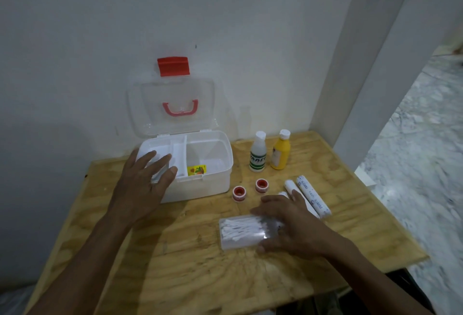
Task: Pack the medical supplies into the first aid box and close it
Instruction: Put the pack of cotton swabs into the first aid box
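The white first aid box [215,184] stands open at the back of the wooden table, its clear lid [172,91] with a red latch leaning on the wall. A small yellow packet [197,170] lies inside. My left hand [142,184] rests open over the box's left front rim and inner tray. My right hand [290,224] grips the right end of a clear case of cotton swabs [240,232] lying on the table, thumb on its near edge and fingers on the far edge. Two red tape rolls [250,189], wrapped bandage rolls [313,195], a clear bottle [258,153] and a yellow bottle [281,151] stand to the right.
The table [175,264] sits against a white wall, with a white pillar [363,89] at its back right corner. Its right edge drops to a marble-patterned floor [421,164]. The near edge lies under my forearms.
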